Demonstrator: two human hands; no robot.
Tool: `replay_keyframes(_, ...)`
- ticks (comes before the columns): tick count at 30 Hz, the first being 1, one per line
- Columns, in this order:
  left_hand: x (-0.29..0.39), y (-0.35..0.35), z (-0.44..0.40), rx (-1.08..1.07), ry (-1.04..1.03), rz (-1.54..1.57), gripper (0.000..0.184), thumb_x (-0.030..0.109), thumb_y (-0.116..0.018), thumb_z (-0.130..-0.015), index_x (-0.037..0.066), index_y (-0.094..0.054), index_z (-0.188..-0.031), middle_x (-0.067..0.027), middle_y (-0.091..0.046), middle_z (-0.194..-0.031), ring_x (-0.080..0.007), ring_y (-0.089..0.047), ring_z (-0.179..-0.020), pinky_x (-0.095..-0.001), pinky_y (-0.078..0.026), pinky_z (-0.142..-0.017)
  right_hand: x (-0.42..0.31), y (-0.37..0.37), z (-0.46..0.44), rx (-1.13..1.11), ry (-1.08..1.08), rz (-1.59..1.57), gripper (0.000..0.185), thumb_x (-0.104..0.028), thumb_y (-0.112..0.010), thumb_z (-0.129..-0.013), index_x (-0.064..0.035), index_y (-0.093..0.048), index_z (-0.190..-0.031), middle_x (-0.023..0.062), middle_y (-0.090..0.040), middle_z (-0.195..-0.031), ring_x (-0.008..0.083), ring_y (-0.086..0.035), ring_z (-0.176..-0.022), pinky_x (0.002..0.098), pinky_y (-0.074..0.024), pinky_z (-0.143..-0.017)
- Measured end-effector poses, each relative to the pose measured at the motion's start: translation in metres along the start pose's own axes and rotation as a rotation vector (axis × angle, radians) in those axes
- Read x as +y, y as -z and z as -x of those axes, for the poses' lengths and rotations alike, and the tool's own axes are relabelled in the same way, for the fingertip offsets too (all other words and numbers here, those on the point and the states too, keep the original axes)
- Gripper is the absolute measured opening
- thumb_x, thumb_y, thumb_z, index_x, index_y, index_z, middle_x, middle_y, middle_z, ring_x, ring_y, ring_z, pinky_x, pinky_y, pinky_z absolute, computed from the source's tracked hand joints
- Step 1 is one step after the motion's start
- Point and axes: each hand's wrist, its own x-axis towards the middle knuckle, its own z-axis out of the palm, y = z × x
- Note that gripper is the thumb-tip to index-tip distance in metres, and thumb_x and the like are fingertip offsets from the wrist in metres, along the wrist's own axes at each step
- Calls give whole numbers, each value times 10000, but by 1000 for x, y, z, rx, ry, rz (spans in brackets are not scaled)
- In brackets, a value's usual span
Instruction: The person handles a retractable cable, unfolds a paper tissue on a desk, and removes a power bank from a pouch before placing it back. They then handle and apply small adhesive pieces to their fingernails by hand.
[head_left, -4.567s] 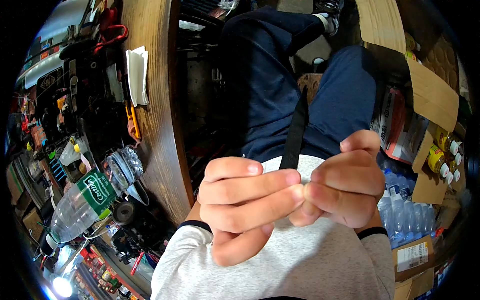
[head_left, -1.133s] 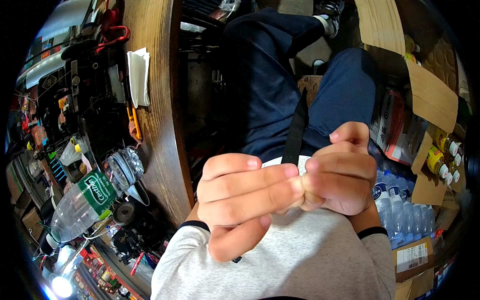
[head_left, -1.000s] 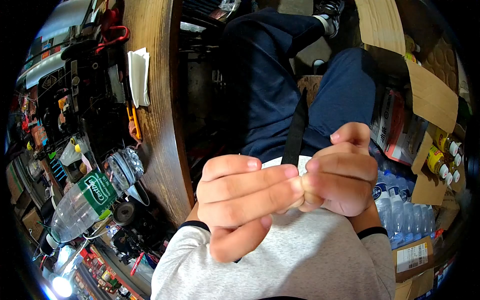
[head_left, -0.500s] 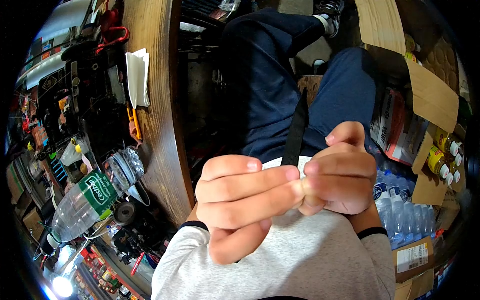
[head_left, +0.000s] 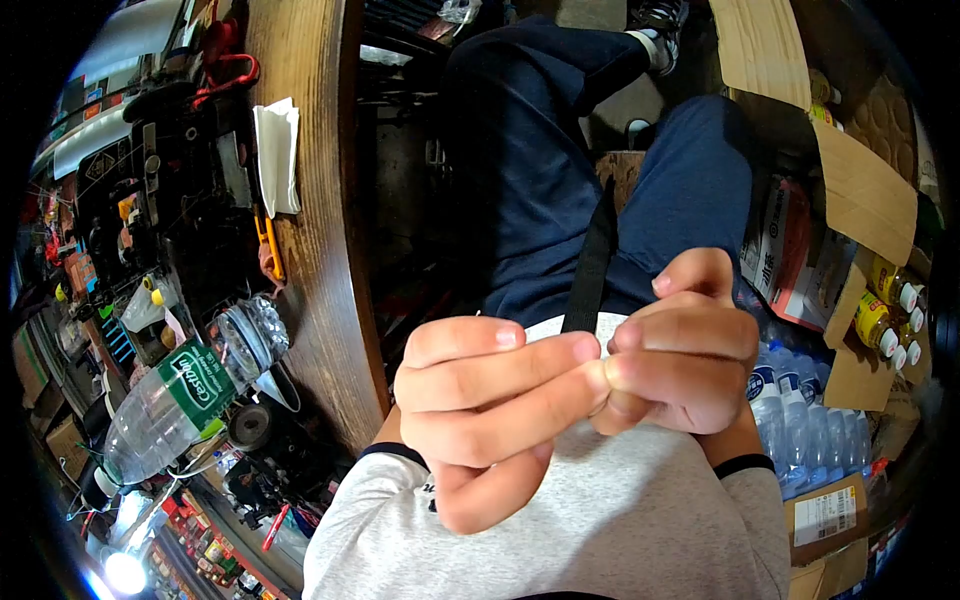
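Left hand [head_left: 485,405], right hand [head_left: 685,355] pinched together, any contents hidden; bottle [head_left: 165,425] near wooden board [head_left: 320,260].

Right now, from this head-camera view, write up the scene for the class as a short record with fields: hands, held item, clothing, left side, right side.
Left hand: fingers bent toward the right hand, fingertips together
Right hand: fingers curled, meeting the left hand's fingertips
Held item: cannot tell; nothing clear shows between the fingertips
Clothing: gray long-sleeved top, navy trousers
Left side: wooden tabletop, folded white paper, green-labeled Cestbon bottle
Right side: open cardboard box, white-capped bottles
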Motion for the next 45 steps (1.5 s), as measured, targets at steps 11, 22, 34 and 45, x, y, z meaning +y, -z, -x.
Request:
replay_keyframes(11, -2, 8, 0, 6, 37, 114, 316, 78, -663, -696, 112, -352, -739, -12, -622, -624, -129, -607, -580, -247, -419, -606, -5, 26, -2, -434, -187, -49, 164, -204, -666, -732, -190, -542, -838, -37, -541, -816, 66, -497, -534, 302, -375, -655)
replay_keyframes(22, -8, 6, -4, -2, -67, 66, 369, 116, -714, -671, 132, -349, -727, 47, -603, -581, -82, -588, -542, -217, -397, -564, 0, 2, -1, -20, -48, -164, 135, -125, -708, -660, -93, -634, -768, -7, -632, -709, 37, -562, -647, 220, -377, -553)
replay_keyframes(34, 1, -8, -1, 128, 30, -22, 362, 112, -701, -689, 121, -342, -736, 62, -587, -591, -61, -574, -550, -211, -387, -564, 0, 6, -1, -92, -66, -174, 162, -108, -704, -657, -82, -624, -795, -2, -628, -741, 45, -565, -652, 223, -369, -572)
replay_keyframes(45, -2, 1, 0, 88, 46, 72, 358, 105, -706, -671, 110, -354, -738, 20, -613, -613, -99, -595, -567, -238, -412, -607, -3, 5, -3, -117, -88, -116, 142, -100, -706, -660, -112, -606, -759, -27, -627, -740, 28, -561, -645, 216, -365, -545)
